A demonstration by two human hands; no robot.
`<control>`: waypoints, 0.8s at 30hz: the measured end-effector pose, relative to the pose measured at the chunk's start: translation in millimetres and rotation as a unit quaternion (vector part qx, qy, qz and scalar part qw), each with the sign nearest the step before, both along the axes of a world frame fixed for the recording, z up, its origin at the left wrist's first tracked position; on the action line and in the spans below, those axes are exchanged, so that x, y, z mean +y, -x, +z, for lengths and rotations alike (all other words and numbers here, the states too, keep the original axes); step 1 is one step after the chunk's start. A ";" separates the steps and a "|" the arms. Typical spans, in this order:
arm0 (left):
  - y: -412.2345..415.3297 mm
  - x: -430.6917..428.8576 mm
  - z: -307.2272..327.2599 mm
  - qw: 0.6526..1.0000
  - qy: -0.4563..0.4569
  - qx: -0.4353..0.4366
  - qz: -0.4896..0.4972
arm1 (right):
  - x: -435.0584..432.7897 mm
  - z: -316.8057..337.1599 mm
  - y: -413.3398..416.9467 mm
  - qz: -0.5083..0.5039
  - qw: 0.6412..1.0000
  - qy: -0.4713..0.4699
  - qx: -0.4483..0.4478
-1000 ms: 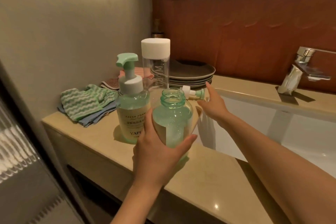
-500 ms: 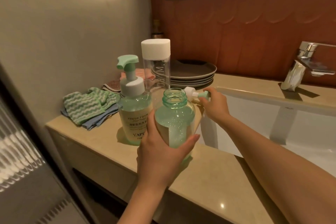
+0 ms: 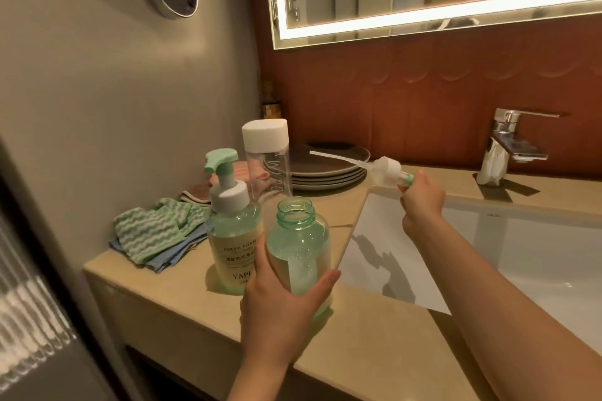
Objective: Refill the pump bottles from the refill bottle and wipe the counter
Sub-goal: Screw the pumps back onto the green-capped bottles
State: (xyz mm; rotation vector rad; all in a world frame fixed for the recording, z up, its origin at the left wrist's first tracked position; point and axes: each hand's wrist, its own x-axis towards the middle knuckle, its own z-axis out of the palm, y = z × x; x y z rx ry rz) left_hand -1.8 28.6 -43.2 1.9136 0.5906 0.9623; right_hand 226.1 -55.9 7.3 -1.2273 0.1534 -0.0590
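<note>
Gripping open bottle with left hand, right hand pinching pump head, now raised off counter

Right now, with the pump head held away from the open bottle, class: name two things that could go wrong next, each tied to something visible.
The right hand holds the pump head by its nozzle end, with the dip tube pointing over the stacked plates; leftover soap could drip onto them. The open bottle stands near the counter edge beside the sink, held only by the left hand; a knock might tip it in.
</note>
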 end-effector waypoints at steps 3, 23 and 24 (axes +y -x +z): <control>-0.3 0.7 0.2 1.000 -0.001 0.006 0.003 | 1.9 16.4 9.9 0.026 0.999 -0.020 -0.029; 1.5 -1.7 1.0 0.998 -0.015 0.053 0.028 | -17.3 100.3 70.0 0.034 0.813 0.150 -0.562; 1.9 -1.7 0.8 0.998 -0.017 0.054 0.029 | -17.4 101.2 72.4 0.036 0.806 0.158 -0.569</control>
